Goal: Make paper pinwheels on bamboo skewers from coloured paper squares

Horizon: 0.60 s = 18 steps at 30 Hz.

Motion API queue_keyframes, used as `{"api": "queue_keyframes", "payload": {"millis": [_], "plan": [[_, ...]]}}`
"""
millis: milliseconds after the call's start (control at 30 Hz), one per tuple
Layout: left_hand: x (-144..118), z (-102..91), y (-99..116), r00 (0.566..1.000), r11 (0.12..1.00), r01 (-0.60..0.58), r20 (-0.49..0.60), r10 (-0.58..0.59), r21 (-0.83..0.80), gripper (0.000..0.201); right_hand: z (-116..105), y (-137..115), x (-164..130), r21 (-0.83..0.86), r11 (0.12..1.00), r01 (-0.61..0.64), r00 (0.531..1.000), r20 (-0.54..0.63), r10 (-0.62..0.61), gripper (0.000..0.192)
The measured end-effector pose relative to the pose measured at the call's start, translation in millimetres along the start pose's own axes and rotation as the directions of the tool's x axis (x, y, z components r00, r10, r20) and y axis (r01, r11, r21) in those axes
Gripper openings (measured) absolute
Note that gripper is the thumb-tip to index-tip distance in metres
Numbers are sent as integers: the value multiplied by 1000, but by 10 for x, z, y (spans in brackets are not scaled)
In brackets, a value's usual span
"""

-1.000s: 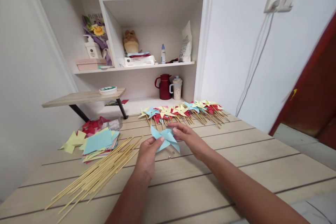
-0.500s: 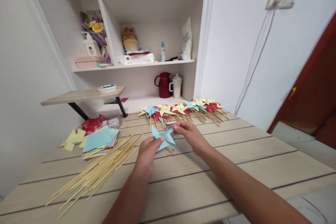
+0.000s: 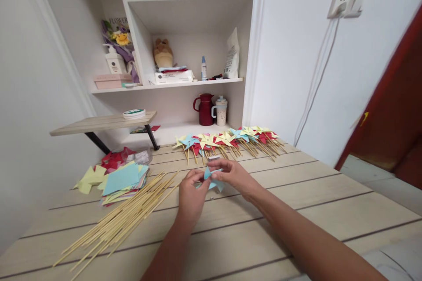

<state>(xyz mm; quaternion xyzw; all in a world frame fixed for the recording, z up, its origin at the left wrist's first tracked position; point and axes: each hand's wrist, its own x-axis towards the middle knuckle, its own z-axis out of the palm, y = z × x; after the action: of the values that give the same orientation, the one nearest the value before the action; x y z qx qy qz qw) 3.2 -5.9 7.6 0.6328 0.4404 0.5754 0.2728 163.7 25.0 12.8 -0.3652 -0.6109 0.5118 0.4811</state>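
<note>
A light blue paper pinwheel [image 3: 216,184] is held between my two hands above the slatted table. My left hand [image 3: 194,189] pinches its left side with thumb and fingers. From the right, my right hand [image 3: 232,176] grips the upper part, its fingers closed over the paper and hiding much of the middle. A tiny shiny piece [image 3: 212,198] lies on the table just below the paper. Beyond my hands, a row of finished pinwheels on sticks [image 3: 225,138] in yellow, red and blue stretches along the table's back.
On the left lie a bundle of thin wooden sticks [image 3: 128,210], a stack of coloured paper squares [image 3: 121,179] and loose yellow pinwheel paper [image 3: 89,179]. A small raised shelf [image 3: 82,125] stands behind them. A red jug [image 3: 206,109] and a cup [image 3: 221,112] stand at the back.
Both hands have drawn closer together over the blue pinwheel. My right hand now covers more of it, and the paper is turned so less of its star shape shows.
</note>
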Motion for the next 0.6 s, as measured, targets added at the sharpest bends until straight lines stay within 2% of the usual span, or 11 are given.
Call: {"api": "queue_keyframes", "payload": {"millis": [100, 233, 600], "plan": [[1, -4, -15, 999, 999, -37, -18, 37, 23, 10, 22, -31, -6, -5, 1000, 29, 999, -29, -29, 42], [6, -31, -36, 997, 998, -43, -59, 46, 44, 9, 15, -44, -7, 11, 1000, 16, 999, -48, -15, 40], [2, -10, -49, 998, 997, -54, -32, 56, 64, 10, 26, -86, -37, 16, 1000, 20, 998, -52, -19, 21]]}}
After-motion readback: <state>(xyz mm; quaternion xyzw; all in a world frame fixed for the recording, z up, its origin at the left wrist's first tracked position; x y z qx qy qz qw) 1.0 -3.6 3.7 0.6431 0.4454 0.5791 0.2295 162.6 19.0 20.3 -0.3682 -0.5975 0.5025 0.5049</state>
